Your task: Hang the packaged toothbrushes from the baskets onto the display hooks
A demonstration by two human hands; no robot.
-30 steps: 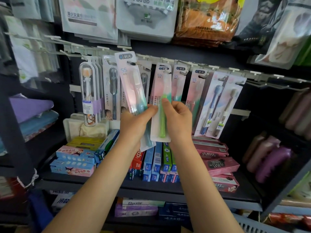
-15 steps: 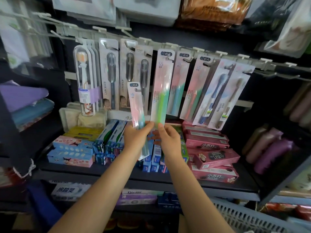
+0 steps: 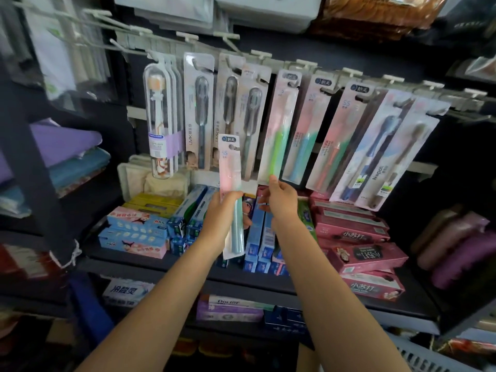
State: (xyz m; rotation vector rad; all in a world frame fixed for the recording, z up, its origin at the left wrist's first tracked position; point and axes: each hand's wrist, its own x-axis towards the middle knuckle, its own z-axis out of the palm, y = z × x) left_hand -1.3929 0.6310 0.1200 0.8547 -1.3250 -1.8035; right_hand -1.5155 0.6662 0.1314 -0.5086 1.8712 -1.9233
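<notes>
My left hand (image 3: 222, 210) grips a pink and teal packaged toothbrush (image 3: 230, 170) around its middle and holds it upright in front of the shelf. A green packaged toothbrush (image 3: 279, 124) hangs from a display hook (image 3: 291, 66) among several other hung toothbrush packs. My right hand (image 3: 281, 200) is just below it, one fingertip touching the pack's lower edge, the other fingers loose and holding nothing. The corner of a pale basket (image 3: 429, 355) shows at the bottom right.
Several bare hooks (image 3: 225, 36) stick out at the upper left of the rail. Toothpaste boxes (image 3: 357, 237) fill the shelf below the hands. Folded towels (image 3: 64, 157) lie on the left, and bottles (image 3: 461, 248) stand on the right.
The green pack went from my right hand onto the hook and now hangs there. My right hand slid down to its bottom edge. My left hand lowered the pink and teal pack.
</notes>
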